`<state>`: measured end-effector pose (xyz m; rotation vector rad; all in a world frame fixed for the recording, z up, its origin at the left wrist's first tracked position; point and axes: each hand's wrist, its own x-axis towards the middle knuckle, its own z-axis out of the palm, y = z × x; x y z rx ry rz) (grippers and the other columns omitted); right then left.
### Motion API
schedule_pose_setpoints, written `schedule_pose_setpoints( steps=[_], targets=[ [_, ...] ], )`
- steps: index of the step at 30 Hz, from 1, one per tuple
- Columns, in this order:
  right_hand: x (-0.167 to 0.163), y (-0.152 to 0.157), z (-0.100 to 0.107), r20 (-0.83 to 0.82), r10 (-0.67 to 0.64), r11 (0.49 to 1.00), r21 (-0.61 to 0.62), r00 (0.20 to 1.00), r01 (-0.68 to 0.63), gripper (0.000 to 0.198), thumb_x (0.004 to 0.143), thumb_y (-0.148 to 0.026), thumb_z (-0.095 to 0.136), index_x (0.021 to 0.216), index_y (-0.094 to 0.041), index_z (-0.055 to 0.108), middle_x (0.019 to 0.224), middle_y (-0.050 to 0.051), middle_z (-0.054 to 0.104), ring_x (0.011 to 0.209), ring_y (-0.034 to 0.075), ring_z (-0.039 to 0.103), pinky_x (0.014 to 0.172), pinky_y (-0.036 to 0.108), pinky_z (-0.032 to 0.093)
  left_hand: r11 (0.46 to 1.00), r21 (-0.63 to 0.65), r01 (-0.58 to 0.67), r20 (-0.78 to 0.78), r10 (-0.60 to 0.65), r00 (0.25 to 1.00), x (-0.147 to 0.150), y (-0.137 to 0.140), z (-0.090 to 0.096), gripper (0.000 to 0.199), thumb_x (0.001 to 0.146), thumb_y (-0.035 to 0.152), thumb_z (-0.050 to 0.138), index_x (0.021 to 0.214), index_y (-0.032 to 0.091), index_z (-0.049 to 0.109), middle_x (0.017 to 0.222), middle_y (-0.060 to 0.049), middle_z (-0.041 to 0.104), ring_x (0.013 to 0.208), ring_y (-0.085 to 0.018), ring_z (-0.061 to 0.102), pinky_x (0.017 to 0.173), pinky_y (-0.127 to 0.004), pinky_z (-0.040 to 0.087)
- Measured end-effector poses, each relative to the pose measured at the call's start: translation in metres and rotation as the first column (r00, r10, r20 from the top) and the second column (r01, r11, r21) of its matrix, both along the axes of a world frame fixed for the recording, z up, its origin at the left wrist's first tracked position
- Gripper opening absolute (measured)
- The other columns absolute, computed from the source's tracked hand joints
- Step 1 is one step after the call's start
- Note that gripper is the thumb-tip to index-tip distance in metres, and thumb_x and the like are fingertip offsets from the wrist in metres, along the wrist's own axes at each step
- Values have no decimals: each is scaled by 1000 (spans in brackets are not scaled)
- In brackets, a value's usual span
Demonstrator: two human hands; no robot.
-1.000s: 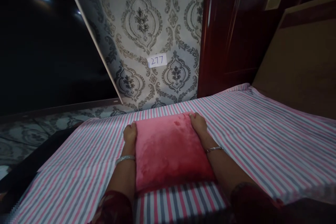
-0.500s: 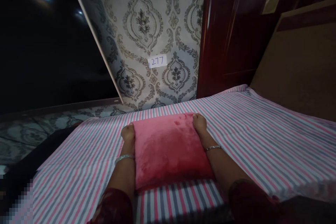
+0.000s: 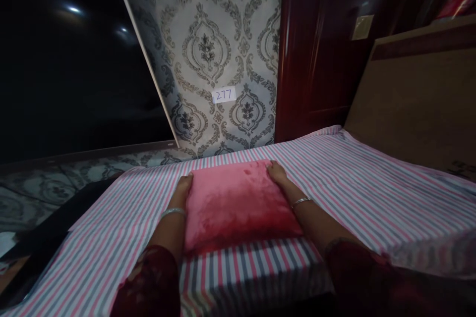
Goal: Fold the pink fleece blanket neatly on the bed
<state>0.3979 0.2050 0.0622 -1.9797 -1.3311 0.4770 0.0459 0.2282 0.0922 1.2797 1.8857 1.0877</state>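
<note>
A pink-red plush square cushion (image 3: pixel 238 205) lies flat on the striped cloth (image 3: pixel 148 208), close to the near edge. Its near part looks darker red than its far part. At its far left corner, my left hand (image 3: pixel 184 184) is closed on the side edge, with a pale bangle at the wrist. My right hand (image 3: pixel 277 173) grips the far right corner, and a silvery bangle circles that wrist. The undersides of the corners and some of my fingers are hidden.
A large dark screen (image 3: pixel 74 74) stands at the left. Patterned wallpaper bears a paper label (image 3: pixel 223 94) reading 277. Dark red wooden panelling (image 3: pixel 312 59) rises behind, and a big cardboard sheet or box (image 3: pixel 416 99) stands at the right.
The camera view has shifted and tilted slightly, showing more of the cloth's front edge. Both hands stay at the cushion's far corners, their fingers looking a little less bunched.
</note>
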Motion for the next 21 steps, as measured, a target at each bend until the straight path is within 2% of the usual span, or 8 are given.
schedule_pose_setpoints(
  steps=[3,6,9,11,14,17,21],
  targets=[
    [12,-21,-3,-44,74,997,41,996,-73,52,92,-26,52,142,-11,51,133,17,64,121,27,62,100,35,47,998,26,63,90,-65,994,-10,-26,4,58,80,60,67,112,12,65,99,-12,72,86,-24,68,71,-34,53],
    [25,-53,-17,-98,154,987,65,983,-148,55,92,-31,50,144,-14,49,129,13,67,115,25,65,97,36,51,994,7,108,146,-108,983,-21,-60,1,64,72,59,73,118,15,62,100,-11,71,82,-21,68,67,-31,52],
    [35,-88,-33,-209,303,947,178,930,-269,57,91,-41,52,144,-20,49,131,9,67,115,25,65,97,39,53,982,14,191,203,-190,961,-30,-100,-8,72,71,57,74,128,17,55,92,-7,70,78,-20,68,65,-29,52],
    [37,-107,-42,-247,361,919,258,899,-299,63,87,-49,57,143,-22,50,134,8,65,119,27,64,101,42,51,970,21,241,210,-240,948,-32,-125,-17,79,71,57,73,135,19,48,88,-5,69,78,-22,69,64,-30,52],
    [33,-124,-51,-167,302,922,303,938,-243,71,81,-53,63,143,-23,51,141,10,59,126,30,58,108,45,46,969,78,235,71,-241,968,-30,-147,-34,79,72,59,68,137,21,46,96,-7,69,87,-26,69,74,-38,55],
    [29,-127,-60,-103,227,921,347,968,-178,68,80,-47,61,143,-22,51,142,10,58,129,31,56,109,46,44,956,228,182,-132,-155,979,-31,-147,-53,66,74,56,61,130,21,52,111,-9,68,101,-29,67,89,-44,52],
    [29,-125,-72,-161,142,935,346,977,-79,60,80,-45,59,135,-20,58,129,10,68,118,31,62,104,49,47,942,282,183,-163,-141,977,-39,-137,-72,58,76,53,56,125,21,54,115,-10,68,101,-28,66,91,-44,51]
  ],
)
